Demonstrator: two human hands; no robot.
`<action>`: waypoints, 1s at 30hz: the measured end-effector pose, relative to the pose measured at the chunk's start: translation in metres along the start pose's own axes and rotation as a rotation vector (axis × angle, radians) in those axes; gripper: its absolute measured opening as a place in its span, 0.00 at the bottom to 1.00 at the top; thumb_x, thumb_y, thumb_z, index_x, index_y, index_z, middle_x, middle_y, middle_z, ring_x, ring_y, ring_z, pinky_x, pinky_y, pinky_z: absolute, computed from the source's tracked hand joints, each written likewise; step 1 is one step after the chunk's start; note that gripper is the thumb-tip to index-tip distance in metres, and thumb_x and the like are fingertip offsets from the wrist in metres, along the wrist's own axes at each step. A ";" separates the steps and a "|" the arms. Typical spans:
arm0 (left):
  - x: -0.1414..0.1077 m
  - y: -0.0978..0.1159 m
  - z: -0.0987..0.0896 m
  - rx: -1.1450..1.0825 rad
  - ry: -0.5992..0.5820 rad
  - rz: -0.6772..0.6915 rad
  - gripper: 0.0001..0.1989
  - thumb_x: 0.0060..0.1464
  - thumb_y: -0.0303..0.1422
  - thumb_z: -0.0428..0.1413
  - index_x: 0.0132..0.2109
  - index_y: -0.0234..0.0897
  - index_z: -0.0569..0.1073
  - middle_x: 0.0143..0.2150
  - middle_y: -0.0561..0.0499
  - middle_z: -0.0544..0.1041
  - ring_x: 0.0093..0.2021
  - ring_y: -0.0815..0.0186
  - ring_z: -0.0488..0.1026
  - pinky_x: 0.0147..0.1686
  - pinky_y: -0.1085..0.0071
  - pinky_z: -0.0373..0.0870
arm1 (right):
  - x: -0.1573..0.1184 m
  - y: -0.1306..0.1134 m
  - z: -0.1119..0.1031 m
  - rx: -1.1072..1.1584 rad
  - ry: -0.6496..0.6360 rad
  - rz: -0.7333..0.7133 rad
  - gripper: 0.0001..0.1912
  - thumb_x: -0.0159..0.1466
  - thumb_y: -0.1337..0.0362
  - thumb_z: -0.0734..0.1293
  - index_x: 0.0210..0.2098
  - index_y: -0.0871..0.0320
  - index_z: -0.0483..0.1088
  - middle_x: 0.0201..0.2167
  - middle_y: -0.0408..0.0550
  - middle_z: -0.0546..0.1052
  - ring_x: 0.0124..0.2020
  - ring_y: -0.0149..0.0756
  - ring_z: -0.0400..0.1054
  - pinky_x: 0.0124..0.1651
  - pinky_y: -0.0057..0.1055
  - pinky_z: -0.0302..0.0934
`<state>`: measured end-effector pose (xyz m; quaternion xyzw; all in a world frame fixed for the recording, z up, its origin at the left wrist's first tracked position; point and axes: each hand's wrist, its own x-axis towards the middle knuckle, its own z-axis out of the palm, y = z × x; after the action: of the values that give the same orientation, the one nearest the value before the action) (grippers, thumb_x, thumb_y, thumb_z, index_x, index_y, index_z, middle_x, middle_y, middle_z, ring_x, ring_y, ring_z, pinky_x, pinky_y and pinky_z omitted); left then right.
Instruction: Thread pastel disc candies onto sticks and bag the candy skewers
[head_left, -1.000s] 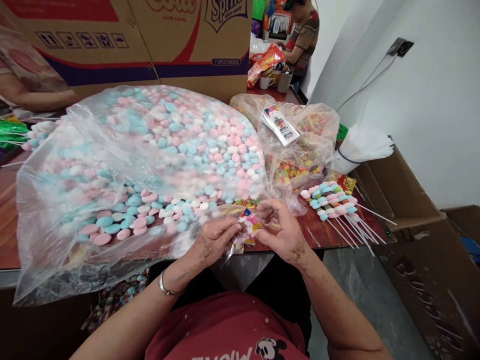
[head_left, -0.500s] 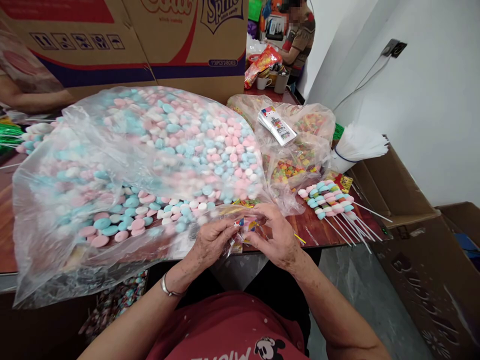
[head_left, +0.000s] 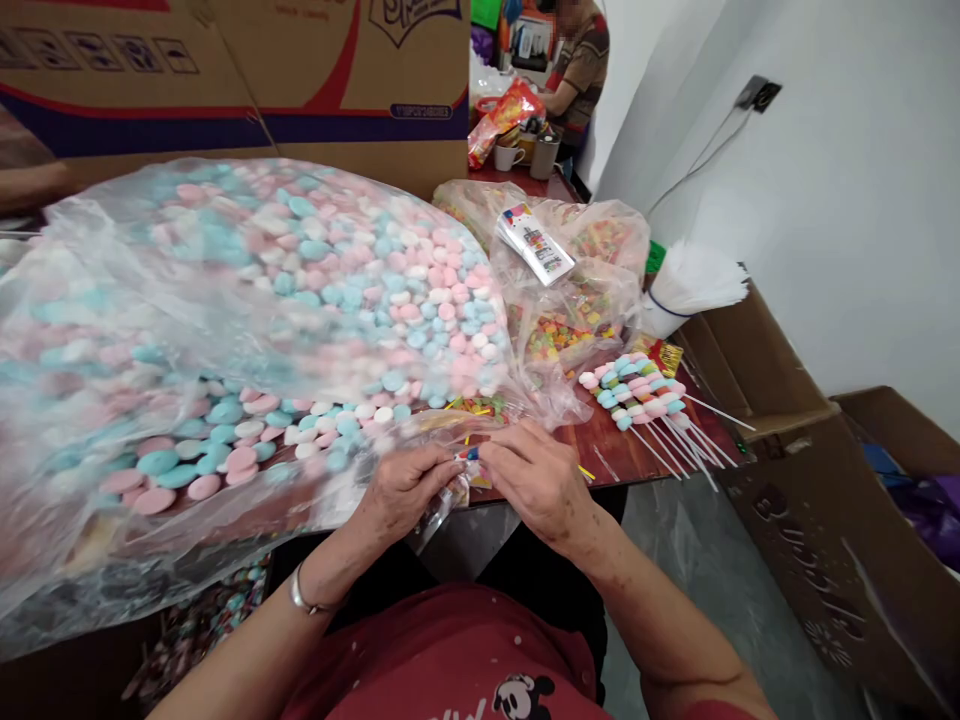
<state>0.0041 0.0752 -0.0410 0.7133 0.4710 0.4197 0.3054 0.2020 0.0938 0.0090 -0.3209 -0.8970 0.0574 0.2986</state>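
Note:
My left hand point(head_left: 401, 487) and my right hand point(head_left: 536, 480) meet at the table's front edge, fingertips almost touching. Both pinch a clear plastic wrapper point(head_left: 444, 502) with a small colourful printed part, blue, white and red, showing between the fingers. Whether anything is inside the wrapper I cannot tell. Just behind the hands lie small gummy candies point(head_left: 480, 406) and a few yellow twist ties point(head_left: 586, 473). To the left a big clear bag spills pink, blue and white marshmallows point(head_left: 240, 460).
Marshmallow skewers point(head_left: 637, 390) on white sticks lie to the right. Behind them a container point(head_left: 664, 315) holds white sticks. Printed cards point(head_left: 534, 243) rest on bags of gummies point(head_left: 559, 335). A large carton point(head_left: 300, 130) stands at the back; a person point(head_left: 581, 70) sits beyond. Open cartons point(head_left: 787, 520) stand right.
The view has shifted right, so things appear further left. My fingers have closed in on the wrapper, and less of its printed part shows between them.

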 end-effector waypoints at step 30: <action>-0.005 -0.002 -0.056 0.102 0.028 -0.087 0.14 0.58 0.42 0.55 0.36 0.39 0.82 0.31 0.52 0.83 0.28 0.67 0.78 0.30 0.78 0.73 | -0.117 0.118 -0.072 -0.816 0.148 0.474 0.10 0.68 0.64 0.59 0.31 0.56 0.67 0.22 0.50 0.68 0.28 0.44 0.61 0.31 0.40 0.54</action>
<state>-0.0473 0.0738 -0.0181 0.7007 0.5265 0.3915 0.2802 0.3791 0.1093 -0.0254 -0.6108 -0.7248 -0.2560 0.1901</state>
